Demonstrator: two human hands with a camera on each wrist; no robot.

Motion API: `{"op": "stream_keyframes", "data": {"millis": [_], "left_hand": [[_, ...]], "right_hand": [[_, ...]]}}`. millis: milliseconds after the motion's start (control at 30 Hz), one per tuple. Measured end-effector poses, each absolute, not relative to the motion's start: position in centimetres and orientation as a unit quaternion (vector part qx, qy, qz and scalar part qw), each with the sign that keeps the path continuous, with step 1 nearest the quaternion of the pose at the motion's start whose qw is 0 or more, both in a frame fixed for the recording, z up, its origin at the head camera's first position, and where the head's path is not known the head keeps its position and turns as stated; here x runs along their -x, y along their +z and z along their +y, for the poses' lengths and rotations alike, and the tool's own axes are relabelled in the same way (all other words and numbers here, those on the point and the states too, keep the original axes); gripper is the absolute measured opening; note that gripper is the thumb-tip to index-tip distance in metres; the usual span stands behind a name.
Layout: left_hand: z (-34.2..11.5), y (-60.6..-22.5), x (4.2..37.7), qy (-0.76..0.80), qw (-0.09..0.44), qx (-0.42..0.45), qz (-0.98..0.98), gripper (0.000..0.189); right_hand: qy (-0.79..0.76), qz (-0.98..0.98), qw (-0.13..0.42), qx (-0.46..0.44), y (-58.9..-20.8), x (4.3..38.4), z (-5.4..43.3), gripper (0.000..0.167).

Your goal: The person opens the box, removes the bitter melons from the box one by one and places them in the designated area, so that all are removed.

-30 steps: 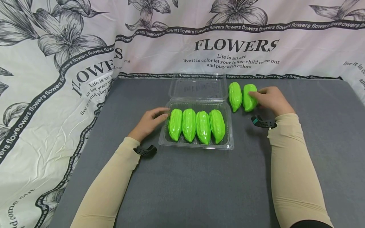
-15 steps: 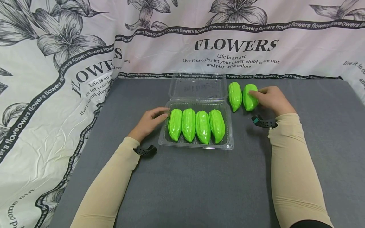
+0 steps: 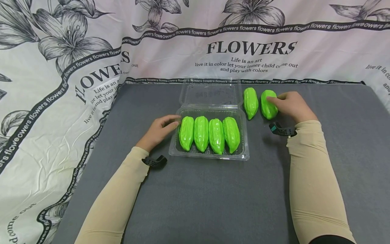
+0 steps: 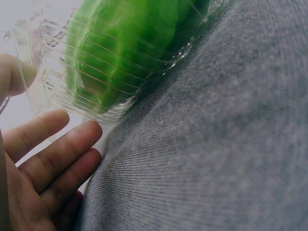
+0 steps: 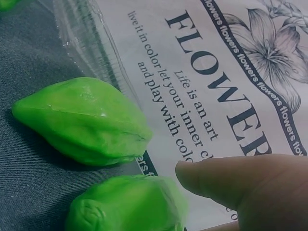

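Note:
A clear plastic clamshell box (image 3: 210, 157) holds a row of several glossy green star fruit (image 3: 201, 134). At its left wall is my left hand (image 3: 156, 132), with fingers extended near the rim. In the left wrist view, the left hand's fingertips (image 4: 89, 132) lie close outside the ribbed wall; whether they touch it is hard to tell. To the right of the lid, my right hand (image 3: 290, 105) holds the outermost star fruit (image 3: 268, 103), its thumb on top and its other fingers mostly hidden. Another loose star fruit (image 3: 251, 103) lies between that one and the box.
The box's lid (image 3: 211, 93) stands raised at the back, near a printed white cloth (image 3: 253, 20). A grey cloth (image 3: 213, 200) covers the table. Both wrists wear black bands (image 3: 155, 162).
The outermost star fruit has shifted slightly to the right with my right hand, widening the gap to its neighbour. My left hand and the box have kept their places.

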State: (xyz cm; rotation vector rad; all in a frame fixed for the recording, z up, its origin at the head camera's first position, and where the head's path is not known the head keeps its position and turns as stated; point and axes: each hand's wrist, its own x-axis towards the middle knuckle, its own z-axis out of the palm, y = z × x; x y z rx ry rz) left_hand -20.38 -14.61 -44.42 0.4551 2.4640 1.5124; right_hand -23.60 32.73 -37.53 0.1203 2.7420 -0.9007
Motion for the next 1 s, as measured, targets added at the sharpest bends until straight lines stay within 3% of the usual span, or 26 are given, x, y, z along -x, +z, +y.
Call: {"op": "stream_keyframes", "data": {"millis": [300, 567, 1000], "left_hand": [[-14.6, -44.5, 20.4, 0.514, 0.108, -0.155, 0.837, 0.045], [-14.6, -44.5, 20.4, 0.516, 0.108, -0.157, 0.835, 0.044], [-14.7, -44.5, 20.5, 0.519, 0.114, -0.155, 0.833, 0.045]], "right_hand": [[-0.305, 0.943, 0.13, -0.041, -36.9, 23.5, 32.9, 0.091], [-0.282, 0.953, 0.1, -0.043, -35.3, 23.2, 32.2, 0.098], [-0.272, 0.96, 0.066, -0.027, -33.2, 22.4, 30.6, 0.093]]}}
